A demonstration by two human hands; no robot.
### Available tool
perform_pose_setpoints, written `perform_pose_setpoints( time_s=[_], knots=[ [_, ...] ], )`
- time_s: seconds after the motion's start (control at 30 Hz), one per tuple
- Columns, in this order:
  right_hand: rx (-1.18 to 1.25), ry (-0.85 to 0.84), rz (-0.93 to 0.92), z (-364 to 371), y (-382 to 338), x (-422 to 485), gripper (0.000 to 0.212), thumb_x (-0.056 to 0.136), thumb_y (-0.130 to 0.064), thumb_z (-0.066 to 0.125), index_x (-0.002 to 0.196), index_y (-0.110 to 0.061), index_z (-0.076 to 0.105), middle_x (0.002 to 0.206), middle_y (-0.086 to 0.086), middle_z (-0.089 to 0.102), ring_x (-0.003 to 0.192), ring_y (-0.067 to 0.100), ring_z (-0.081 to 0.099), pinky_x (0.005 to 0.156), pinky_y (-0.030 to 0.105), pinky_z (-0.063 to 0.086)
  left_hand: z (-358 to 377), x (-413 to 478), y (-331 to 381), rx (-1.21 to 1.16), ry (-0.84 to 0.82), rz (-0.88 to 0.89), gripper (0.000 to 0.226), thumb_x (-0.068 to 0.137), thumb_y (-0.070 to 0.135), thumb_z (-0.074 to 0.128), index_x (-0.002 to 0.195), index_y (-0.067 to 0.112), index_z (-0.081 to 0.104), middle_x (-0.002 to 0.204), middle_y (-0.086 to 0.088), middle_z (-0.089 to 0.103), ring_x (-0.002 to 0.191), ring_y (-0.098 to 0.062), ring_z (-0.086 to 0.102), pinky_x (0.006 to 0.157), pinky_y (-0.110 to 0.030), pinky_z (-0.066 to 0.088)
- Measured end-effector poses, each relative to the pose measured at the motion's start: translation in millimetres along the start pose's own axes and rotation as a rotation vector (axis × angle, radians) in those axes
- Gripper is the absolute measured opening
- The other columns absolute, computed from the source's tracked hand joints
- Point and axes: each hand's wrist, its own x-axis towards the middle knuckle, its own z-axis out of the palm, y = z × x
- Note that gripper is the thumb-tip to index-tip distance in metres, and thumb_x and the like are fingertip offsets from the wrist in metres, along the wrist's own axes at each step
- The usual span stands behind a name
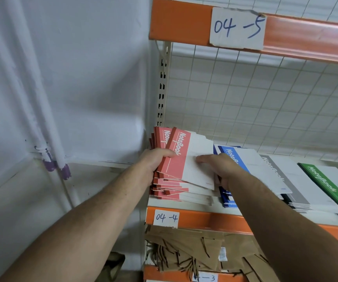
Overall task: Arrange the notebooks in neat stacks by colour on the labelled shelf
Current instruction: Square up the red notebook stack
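A ragged pile of red notebooks (181, 159) sits at the left end of the shelf labelled 04-4 (165, 217). My left hand (154, 162) grips the pile's left edge, thumb on top of the red cover. My right hand (223, 167) holds the pile's right side, thumb on the top white cover and fingers curled under. To the right lie a blue stack (235, 159), a grey stack (282, 176) and a green stack (326, 186), each overlapping the stack to its right.
A wire grid panel (255, 102) backs the shelf. Above runs an orange beam labelled 04-5 (238, 27). Below, brown paper bags (194, 249) fill the lower shelf. A white wall with pipes (42, 119) is on the left.
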Motion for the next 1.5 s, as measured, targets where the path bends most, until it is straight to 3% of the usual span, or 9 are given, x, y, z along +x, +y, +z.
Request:
perform_pose_setpoints(
  time_s=[0.23,0.33,0.43,0.6,0.77,0.87,1.17,1.3,1.5],
  knots=[
    [0.216,-0.157,-0.040,-3.5,-8.0,-5.7,0.045,0.074,-0.025,0.084,0.113,-0.011,0.068,0.098,0.008,0.077,0.089,0.029,0.075,0.088,0.043,0.058,-6.3,-14.9,-3.0,-0.117,-0.064,0.297,0.050,0.073,0.007,0.080,0.118,0.019,0.062,0.106,-0.011,0.074,0.088,-0.030,0.074,0.074,-0.043,0.058],
    [0.288,-0.267,-0.199,-10.3,-15.2,-13.4,0.041,0.077,-0.005,0.077,0.117,-0.006,0.068,0.104,0.008,0.076,0.094,0.027,0.074,0.078,0.033,0.058,-12.7,-22.4,5.5,-0.046,-0.084,0.463,0.079,0.059,0.004,0.081,0.132,0.017,0.053,0.113,-0.010,0.072,0.100,-0.030,0.071,0.083,-0.046,0.058],
    [0.300,-0.300,-0.427,-12.0,-11.0,-13.3,0.057,0.067,0.007,0.076,0.122,-0.002,0.064,0.115,0.012,0.073,0.105,0.032,0.070,0.086,0.041,0.056,-19.4,-24.1,10.2,0.100,-0.099,0.520,0.085,0.059,-0.001,0.082,0.134,0.022,0.048,0.114,-0.006,0.072,0.105,-0.024,0.070,0.092,-0.046,0.055],
    [0.212,-0.281,-0.591,-11.0,7.9,-8.9,0.060,0.068,0.003,0.082,0.124,-0.006,0.063,0.118,0.013,0.071,0.109,0.034,0.068,0.097,0.055,0.052,-21.6,-27.0,4.0,0.234,-0.102,0.524,0.082,0.070,-0.017,0.077,0.133,0.026,0.045,0.115,-0.003,0.070,0.104,-0.018,0.070,0.099,-0.050,0.052],
    [0.294,-0.362,-0.600,-13.1,9.6,-12.2,0.075,0.071,-0.013,0.085,0.138,-0.007,0.050,0.128,0.015,0.065,0.118,0.035,0.062,0.091,0.043,0.053,-19.0,-28.3,5.9,0.184,-0.176,0.519,0.093,0.059,0.005,0.086,0.137,0.027,0.040,0.116,0.001,0.070,0.105,-0.016,0.070,0.093,-0.040,0.055],
    [0.378,-0.350,-0.589,-11.2,9.5,-13.4,0.090,0.067,-0.029,0.090,0.142,-0.011,0.045,0.133,0.015,0.062,0.124,0.037,0.058,0.099,0.051,0.050,-16.9,-27.5,4.6,0.113,-0.208,0.512,0.084,0.061,0.015,0.084,0.133,0.031,0.044,0.112,0.003,0.072,0.106,-0.018,0.070,0.093,-0.043,0.054],
    [0.275,-0.355,-0.644,-5.5,5.0,-13.0,0.076,0.077,-0.023,0.082,0.143,-0.016,0.045,0.134,0.011,0.062,0.124,0.033,0.059,0.104,0.055,0.046,-0.2,-27.3,9.0,0.088,-0.199,0.562,0.075,0.066,0.020,0.079,0.130,0.037,0.045,0.103,0.009,0.073,0.099,-0.018,0.071,0.073,-0.028,0.058],
    [0.289,-0.313,-0.640,-0.6,2.7,-14.0,0.083,0.073,-0.029,0.087,0.143,-0.019,0.044,0.134,0.010,0.062,0.124,0.033,0.059,0.104,0.058,0.045,0.3,-27.0,3.8,0.074,-0.187,0.529,0.087,0.066,0.025,0.079,0.142,0.033,0.038,0.116,0.001,0.069,0.108,-0.023,0.068,0.086,-0.040,0.058],
    [0.269,-0.322,-0.628,-4.8,6.7,-12.6,0.080,0.075,-0.035,0.085,0.142,-0.022,0.044,0.133,0.008,0.063,0.123,0.031,0.060,0.104,0.058,0.045,-0.2,-37.7,9.2,0.030,-0.136,0.555,0.108,0.065,0.017,0.083,0.153,0.036,0.023,0.129,0.010,0.063,0.109,-0.018,0.068,0.087,-0.038,0.057]
  ],
)
